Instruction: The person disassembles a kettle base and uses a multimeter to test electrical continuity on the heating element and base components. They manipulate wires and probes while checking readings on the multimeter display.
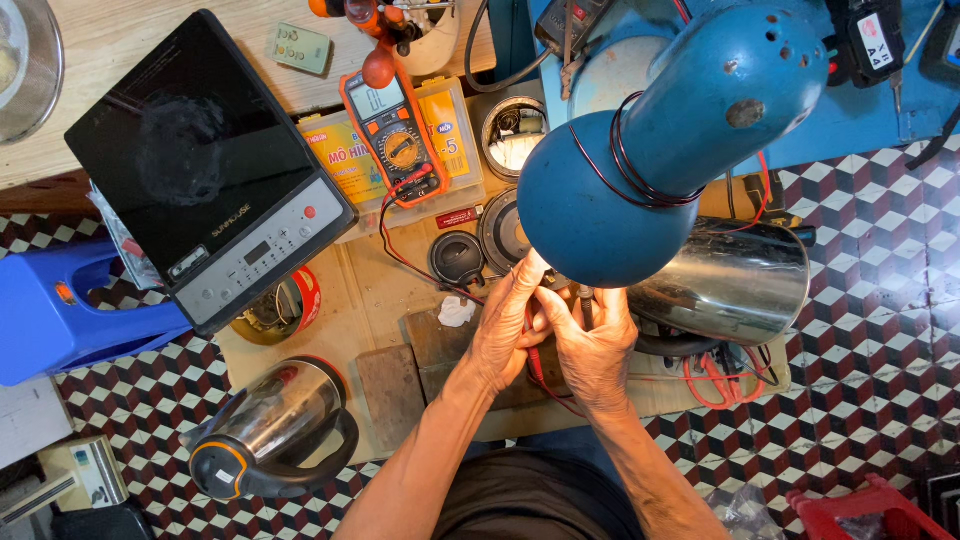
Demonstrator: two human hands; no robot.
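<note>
My left hand [505,335] and my right hand [592,345] are pressed together under a blue lamp head [640,170]. Both grip a small part and thin red probe leads [540,372]; the lamp hides what lies at the fingertips. A red lead [398,240] runs from the hands up to an orange multimeter [392,130] on a yellow box [345,160]. A shiny steel kettle body [735,280] lies on its side just right of my hands. Round black parts [457,258] sit just above my left hand.
A black induction cooker [205,165] rests at the left over a blue plastic stool [50,320]. A second steel kettle [275,425] with a black handle lies at the lower left. A red tin [300,300] stands beside the cooker. Red-handled scissors [715,380] lie right of my hands.
</note>
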